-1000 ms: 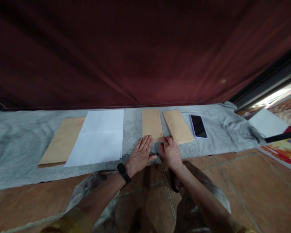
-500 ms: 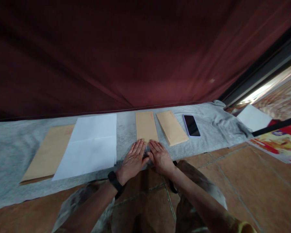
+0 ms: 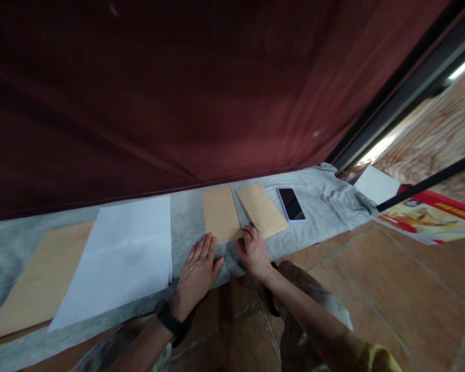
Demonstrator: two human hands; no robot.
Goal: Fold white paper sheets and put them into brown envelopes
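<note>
A brown paper envelope (image 3: 220, 213) lies flat on a grey cloth (image 3: 188, 222) in front of me. My left hand (image 3: 198, 266) is stretched out flat, its fingertips at the envelope's near left corner. At the near right corner, my right hand (image 3: 252, 252) has its fingers bent in and its thumb against the edge, seeming to pinch that corner; the fingertips are partly hidden. A second stack of brown envelopes (image 3: 262, 209) lies slanted just right of it, close to the right fingers.
Further right lies a phone (image 3: 292, 204). On the left, white paper sheets (image 3: 120, 258) partly cover larger brown envelopes (image 3: 42, 274). A dark red curtain (image 3: 201, 103) hangs behind the cloth. A colourful printed box (image 3: 430, 214) sits on the tiled floor (image 3: 395, 279) at right.
My hands have drawn apart: the left has slid to the envelope's left corner, the right to its right corner, with its fingers curling in. The view has shifted slightly to the right.
</note>
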